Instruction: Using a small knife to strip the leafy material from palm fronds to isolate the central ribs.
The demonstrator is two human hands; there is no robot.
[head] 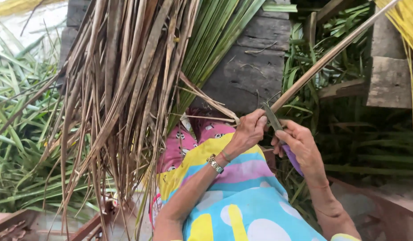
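While the left hand (249, 130) pinches the near end of a long brown leaf strip (331, 53), the right hand (300, 145) is closed around a small knife (273, 118) with a purple handle. The knife's blade touches the strip right where the left fingers grip it, in the middle of the frame. From there the strip runs up to the upper right corner.

A big bundle of dry brown leaves (121, 89) hangs down on the left side of the frame, over the person's lap. Some green leaves (219, 35) lie with it at the top middle. More green leaves are spread on the ground at the far left and right. A grey wooden plank (255, 67) sits behind the hands.

It looks like the work is far from finished. Only this one strip is under the knife, and the big bundle waits beside it. A few yellow strips (409, 27) show in the upper right corner, but I cannot tell if they are finished ones.
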